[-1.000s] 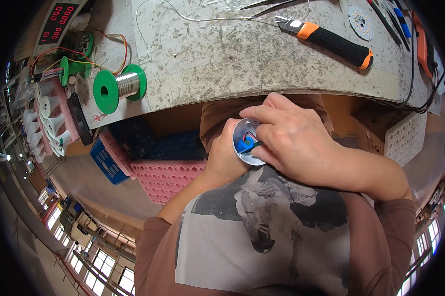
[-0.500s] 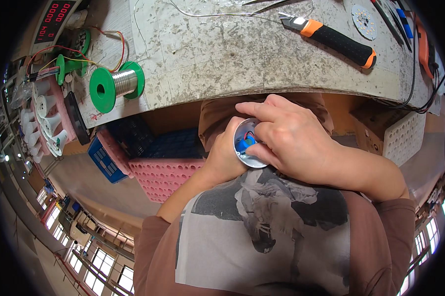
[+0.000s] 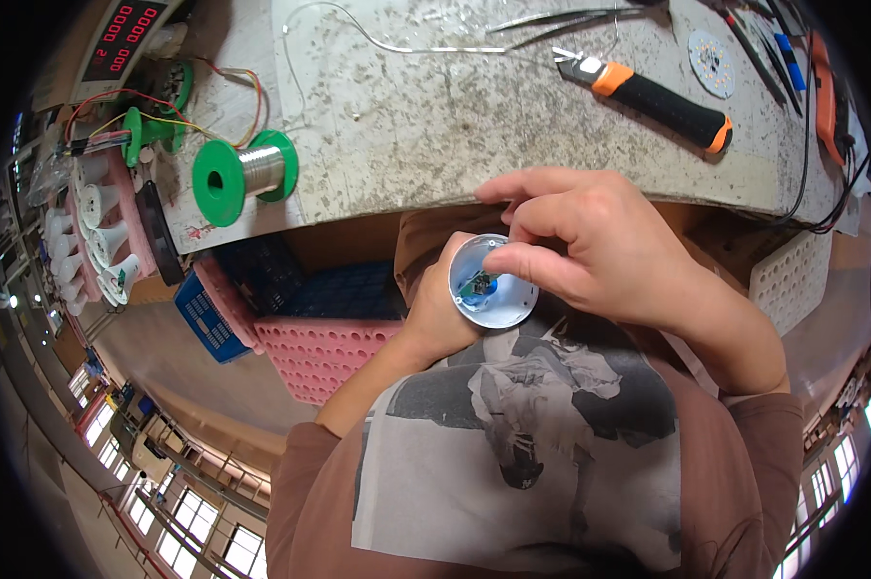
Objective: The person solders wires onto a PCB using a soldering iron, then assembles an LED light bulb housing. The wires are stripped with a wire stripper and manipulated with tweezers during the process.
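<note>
My left hand [image 3: 435, 301] is wrapped round a white cup-shaped lamp housing [image 3: 514, 309], holding it in front of my chest with its open end toward me. Inside the housing sits a small green circuit board [image 3: 476, 284] with a blue part beside it. Over the rim, my right hand [image 3: 599, 241] has its thumb and bent forefinger closed together just above the board. Whatever lies between those fingertips, perhaps a thin wire, is too small to make out.
The worn bench [image 3: 387, 125] carries a solder spool [image 3: 262, 169], a utility knife [image 3: 657, 101], tweezers [image 3: 561, 19] and a round LED board [image 3: 711, 64]. At left, several white lamp housings [image 3: 112, 246] stand in pink foam. Below are a pink foam tray [image 3: 329, 359] and blue crate [image 3: 208, 314].
My right hand has lifted from inside the housing to its rim. The housing now faces me more, and the green board shows where mostly blue showed before.
</note>
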The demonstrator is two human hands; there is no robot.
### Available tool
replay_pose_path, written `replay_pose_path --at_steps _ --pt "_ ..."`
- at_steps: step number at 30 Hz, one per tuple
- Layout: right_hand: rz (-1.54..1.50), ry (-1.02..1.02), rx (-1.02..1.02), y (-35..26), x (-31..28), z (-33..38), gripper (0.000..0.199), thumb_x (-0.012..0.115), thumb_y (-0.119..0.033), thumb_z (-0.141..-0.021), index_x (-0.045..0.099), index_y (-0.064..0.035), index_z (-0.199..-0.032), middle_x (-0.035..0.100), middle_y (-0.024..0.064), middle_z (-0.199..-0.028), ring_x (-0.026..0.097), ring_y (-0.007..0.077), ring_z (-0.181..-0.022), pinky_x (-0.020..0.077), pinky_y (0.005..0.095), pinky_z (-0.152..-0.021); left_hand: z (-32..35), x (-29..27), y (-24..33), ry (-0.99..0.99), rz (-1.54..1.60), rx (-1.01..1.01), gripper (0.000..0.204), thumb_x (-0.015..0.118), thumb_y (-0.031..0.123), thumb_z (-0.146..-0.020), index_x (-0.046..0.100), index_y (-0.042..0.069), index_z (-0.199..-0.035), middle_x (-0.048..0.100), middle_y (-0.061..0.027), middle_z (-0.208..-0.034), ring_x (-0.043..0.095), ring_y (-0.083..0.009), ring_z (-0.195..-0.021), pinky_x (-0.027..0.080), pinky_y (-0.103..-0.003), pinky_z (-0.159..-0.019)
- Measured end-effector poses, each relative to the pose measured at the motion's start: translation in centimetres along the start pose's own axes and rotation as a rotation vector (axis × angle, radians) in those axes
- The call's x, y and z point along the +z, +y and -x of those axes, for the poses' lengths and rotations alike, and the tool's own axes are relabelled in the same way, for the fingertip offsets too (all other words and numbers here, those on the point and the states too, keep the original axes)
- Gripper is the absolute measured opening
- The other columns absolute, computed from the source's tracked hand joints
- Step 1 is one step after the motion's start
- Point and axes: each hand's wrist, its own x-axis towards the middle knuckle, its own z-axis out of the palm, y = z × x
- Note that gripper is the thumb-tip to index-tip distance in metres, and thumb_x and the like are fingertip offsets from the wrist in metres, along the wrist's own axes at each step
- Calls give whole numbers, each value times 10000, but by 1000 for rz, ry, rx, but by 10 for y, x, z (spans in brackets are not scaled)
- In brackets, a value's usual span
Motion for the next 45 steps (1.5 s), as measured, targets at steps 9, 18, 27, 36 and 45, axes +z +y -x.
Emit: replay_pose_path --at_steps 9,18,27,36,45 --pt "-809 -31 283 4 -15 -17 248 710 -240 -948 742 2 -907 724 23 -880 629 84 -800 505 263 -700 -14 -27 34 -181 393 -31 612 920 81 -653 604 46 -1177 681 -61 -1048 663 -177 -965 544 -323 -845" --pt "-1033 247 180 3 -21 -35 286 649 -318 -988 745 -51 -1024 663 -31 -887 550 50 -806 430 224 -730 -62 -38 59 92 378 406 1090 892 494 -705 287 16 -1476 523 -122 -1367 529 -224 -1251 419 -375 -1069" --pt "-757 431 -10 4 -27 -62 254 692 -214 -958 743 24 -884 637 38 -1035 565 79 -896 450 235 -797 -64 -58 78 536 -390 794 842 811 395 -839 371 25 -1455 512 -142 -1353 552 -216 -1149 441 -309 -934" --pt "-368 427 -130 -7 -16 -65 183 723 -192 -915 744 -21 -851 656 68 -1039 592 111 -885 471 250 -767 -52 -59 93 548 -113 648 309 771 85 -869 665 4 -1147 627 -74 -1000 583 -121 -770 472 -236 -673" --pt "-107 466 -338 -6 -21 -74 152 780 -154 -816 767 -77 -946 693 39 -1107 594 228 -1017 475 344 -896 -59 -65 95 543 71 704 242 722 1 -899 641 -9 -1127 618 -72 -1083 636 -124 -931 534 -249 -799"
